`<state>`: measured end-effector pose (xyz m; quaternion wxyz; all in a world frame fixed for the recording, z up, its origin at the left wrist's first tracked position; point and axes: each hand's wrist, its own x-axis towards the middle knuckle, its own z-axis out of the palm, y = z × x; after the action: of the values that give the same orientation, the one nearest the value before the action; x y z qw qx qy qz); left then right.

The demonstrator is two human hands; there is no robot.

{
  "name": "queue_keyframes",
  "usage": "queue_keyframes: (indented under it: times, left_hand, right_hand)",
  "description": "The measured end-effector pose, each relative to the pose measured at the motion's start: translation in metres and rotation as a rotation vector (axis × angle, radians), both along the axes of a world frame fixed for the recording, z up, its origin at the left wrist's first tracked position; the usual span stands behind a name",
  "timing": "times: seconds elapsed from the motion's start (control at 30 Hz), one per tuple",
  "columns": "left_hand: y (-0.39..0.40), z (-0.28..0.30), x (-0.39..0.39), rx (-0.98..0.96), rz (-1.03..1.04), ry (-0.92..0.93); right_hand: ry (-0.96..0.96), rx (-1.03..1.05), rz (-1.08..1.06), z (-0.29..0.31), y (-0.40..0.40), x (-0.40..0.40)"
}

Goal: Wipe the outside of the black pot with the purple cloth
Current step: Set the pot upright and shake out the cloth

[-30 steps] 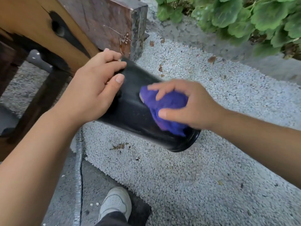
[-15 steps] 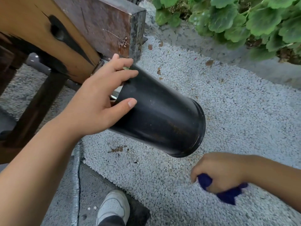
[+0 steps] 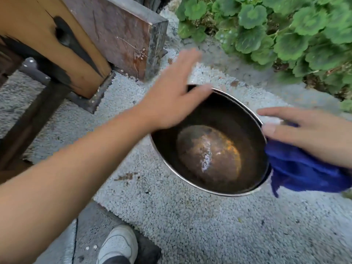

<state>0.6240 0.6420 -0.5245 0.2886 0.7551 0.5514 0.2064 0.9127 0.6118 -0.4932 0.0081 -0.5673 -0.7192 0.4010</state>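
Black pot (image 3: pixel 209 157) upright on gravel, mouth up. Left hand (image 3: pixel 171 100) spread above rim; right hand (image 3: pixel 304 134) presses purple cloth (image 3: pixel 302 168) against wall. Rigid, likely slick: steady by rim.

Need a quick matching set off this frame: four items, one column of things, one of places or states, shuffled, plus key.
Things:
1. black pot
2. purple cloth
3. left hand
4. white shoe

Places or states:
A. bottom edge of the view, on the ground
B. fingers spread, blurred, by the pot's far rim
C. open mouth turned to the camera, rusty bottom showing
D. bunched under the right hand at the pot's right rim

Pairs: 1-C, 2-D, 3-B, 4-A
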Motion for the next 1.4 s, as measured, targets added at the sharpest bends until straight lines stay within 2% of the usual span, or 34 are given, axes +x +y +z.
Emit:
queue_keyframes:
  times: [0.03, 0.07, 0.1, 0.17, 0.2, 0.27, 0.37, 0.4, 0.43, 0.47, 0.53, 0.6, 0.73, 0.83, 1.03, 1.17, 1.3, 1.4]
  left_hand:
    - [0.008, -0.009, -0.012, -0.044, 0.044, 0.168]
    - [0.013, -0.018, -0.021, -0.170, 0.067, 0.269]
    - [0.014, -0.026, -0.025, -0.348, 0.070, 0.255]
    - [0.010, -0.036, -0.024, -0.601, 0.077, -0.016]
    - [0.010, -0.039, -0.022, -0.616, 0.088, -0.084]
    - [0.014, -0.036, -0.027, -0.614, 0.044, -0.041]
    - [0.009, -0.031, -0.039, -0.737, 0.022, -0.061]
    - [0.006, -0.030, -0.039, -0.761, 0.043, -0.086]
    - [0.004, -0.029, -0.038, -0.756, 0.063, -0.102]
    - [0.002, -0.029, -0.035, -0.729, 0.084, -0.111]
    - [0.001, -0.028, -0.031, -0.684, 0.126, -0.120]
    - [0.000, -0.025, -0.029, -0.663, 0.170, -0.115]
    - [-0.007, -0.019, -0.032, -0.604, 0.229, -0.077]
    - [-0.009, -0.013, -0.045, -0.546, 0.281, -0.030]
    - [-0.011, 0.003, -0.089, -0.350, 0.334, 0.088]
    - [-0.013, 0.005, -0.108, -0.370, 0.469, 0.102]
    - [-0.008, -0.004, -0.122, -0.383, 0.635, 0.085]
    - [0.002, -0.009, -0.132, -0.385, 0.692, 0.084]
  right_hand:
    - [-0.154, 0.030, 0.056, -0.003, -0.008, 0.004]
    - [-0.283, 0.075, 0.079, -0.006, -0.018, 0.007]
    - [-0.353, 0.109, 0.061, -0.012, -0.026, 0.011]
    - [-0.345, 0.096, -0.034, -0.018, -0.034, 0.013]
    - [-0.322, 0.059, -0.088, -0.018, -0.033, 0.014]
    - [-0.357, -0.073, -0.099, -0.012, -0.026, 0.020]
    - [-0.459, -0.389, 0.152, -0.003, -0.031, 0.023]
    - [-0.392, -0.531, 0.208, -0.005, -0.039, 0.021]
    - [-0.264, -0.650, 0.137, -0.009, -0.047, 0.019]
    - [-0.144, -0.726, -0.037, -0.015, -0.054, 0.018]
    - [-0.018, -0.666, -0.351, -0.026, -0.065, 0.013]
    - [0.024, -0.596, -0.533, -0.029, -0.074, 0.004]
    - [-0.006, -0.462, -0.659, -0.030, -0.071, -0.011]
    - [-0.045, -0.387, -0.642, -0.028, -0.058, -0.021]
    - [-0.105, -0.301, -0.447, -0.009, -0.001, -0.053]
    - [-0.254, -0.135, -0.257, 0.007, 0.062, -0.082]
    - [-0.193, -0.061, -0.267, 0.002, 0.104, -0.111]
    - [-0.232, -0.031, -0.218, -0.004, 0.129, -0.127]
